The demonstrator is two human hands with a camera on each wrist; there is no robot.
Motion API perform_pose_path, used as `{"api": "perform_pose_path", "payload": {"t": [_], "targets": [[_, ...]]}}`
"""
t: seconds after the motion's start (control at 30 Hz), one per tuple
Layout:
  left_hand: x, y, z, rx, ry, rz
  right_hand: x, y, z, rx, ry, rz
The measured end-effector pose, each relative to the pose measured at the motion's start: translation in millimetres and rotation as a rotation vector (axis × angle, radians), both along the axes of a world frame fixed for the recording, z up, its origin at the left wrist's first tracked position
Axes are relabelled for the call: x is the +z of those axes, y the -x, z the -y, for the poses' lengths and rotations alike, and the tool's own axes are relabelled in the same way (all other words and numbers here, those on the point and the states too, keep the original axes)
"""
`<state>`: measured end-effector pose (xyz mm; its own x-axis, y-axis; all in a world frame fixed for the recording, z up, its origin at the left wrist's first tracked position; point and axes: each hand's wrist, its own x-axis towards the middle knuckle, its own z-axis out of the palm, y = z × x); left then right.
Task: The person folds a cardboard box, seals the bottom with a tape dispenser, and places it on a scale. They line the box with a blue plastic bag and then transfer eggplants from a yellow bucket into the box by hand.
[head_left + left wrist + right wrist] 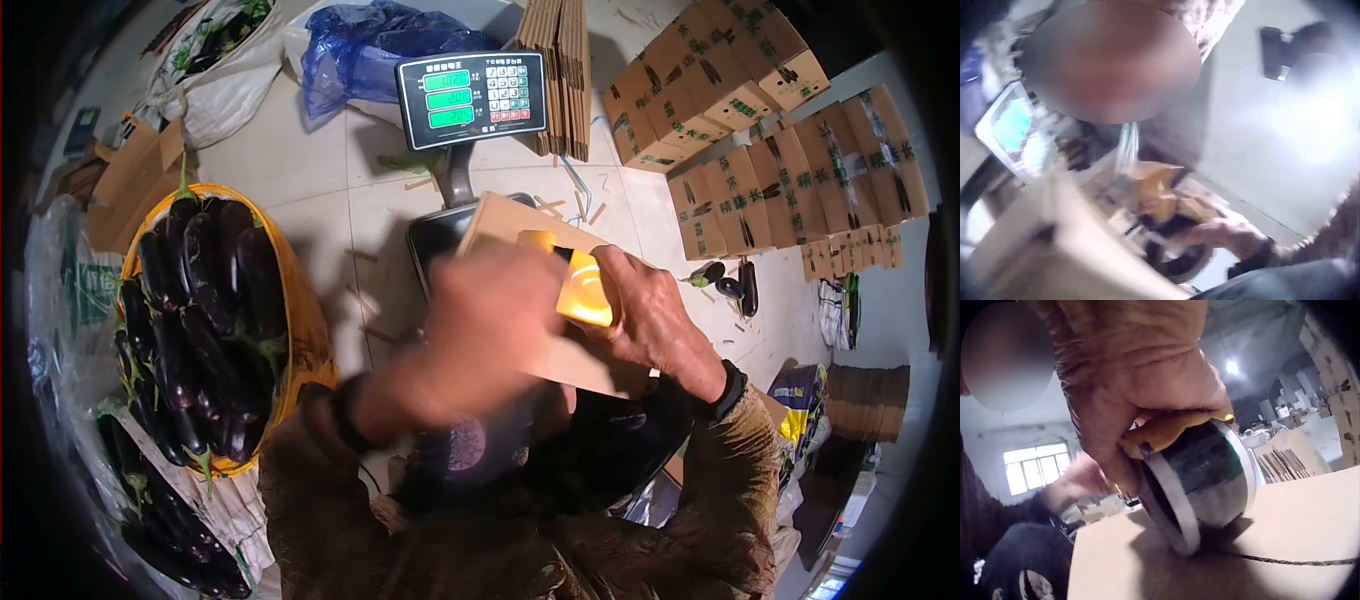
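My right hand (655, 305) grips a yellow tape dispenser (587, 290) over a cardboard box (497, 218). In the right wrist view, a wide roll of tape (1210, 475) sits in the dispenser, low over the box top beside a dark seam (1297, 562). Close to the dispenser on its left, my left hand (490, 320) is smeared by motion, and I cannot tell how its fingers lie. The box overlaps the platform of a digital scale (472, 98) with lit green displays.
A yellow basket (310, 330) heaped with eggplants (205, 260) stands at left, with more eggplants (160, 520) below it. Printed cartons (800, 185) are stacked at right. Flat cardboard (555, 60) leans behind the scale, near a blue plastic bag (370, 55).
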<state>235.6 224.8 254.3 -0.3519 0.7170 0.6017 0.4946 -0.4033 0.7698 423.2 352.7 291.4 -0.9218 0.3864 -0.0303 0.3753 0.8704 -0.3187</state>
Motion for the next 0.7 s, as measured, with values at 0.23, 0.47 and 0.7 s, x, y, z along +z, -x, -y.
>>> {"api": "perform_pose_path", "payload": {"t": [0.23,0.47,0.7], "targets": [[39.6,-38.0,0.7,-0.028,-0.321,-0.377,8.3,13.4,12.4,0.011,0.091,-0.104],[-3.2,67.7,96.8,0.181,0.565,0.442,-7.5,15.0,6.5,-0.158,0.064,-0.094],[-154.5,119.2,175.6,0.782,0.95,-0.117,-9.9,12.2,7.2,-0.151,0.056,-0.082]]}}
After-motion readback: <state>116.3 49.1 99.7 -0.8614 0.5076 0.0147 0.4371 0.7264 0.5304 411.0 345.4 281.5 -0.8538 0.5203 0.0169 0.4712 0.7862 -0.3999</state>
